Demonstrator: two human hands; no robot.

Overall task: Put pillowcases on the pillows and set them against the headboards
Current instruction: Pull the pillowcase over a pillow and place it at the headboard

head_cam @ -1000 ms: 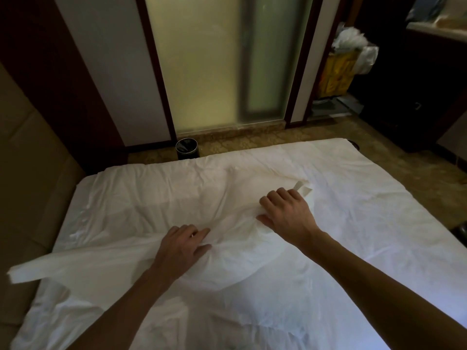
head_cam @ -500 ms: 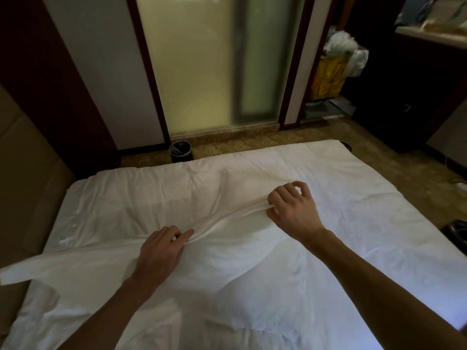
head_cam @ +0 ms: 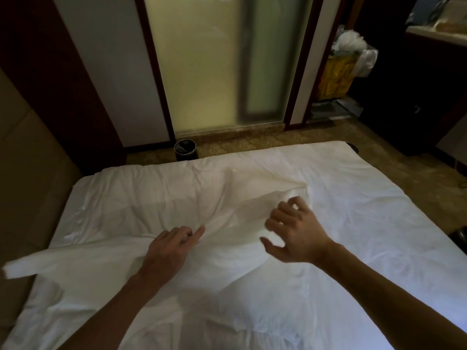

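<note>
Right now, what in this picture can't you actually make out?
- Pillow: none plainly separable in the head view; white pillowcase blends into the white bed.
- Left hand: its fingers press into folds, so any grip is unclear.
- Headboard: cut off by the left edge.
- Yellow bag: printing too dim and small to read.
- Behind the frosted glass door: blurred.

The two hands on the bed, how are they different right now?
The left hand lies low on the white pillowcase, fingers pressed into a fold; the right hand is lifted a little, apart from the cloth. The left hand's fingers are bunched together, while the right hand's fingers are spread and curled, thumb out, holding nothing. Both reach out over the same white bed on bare arms.
</note>
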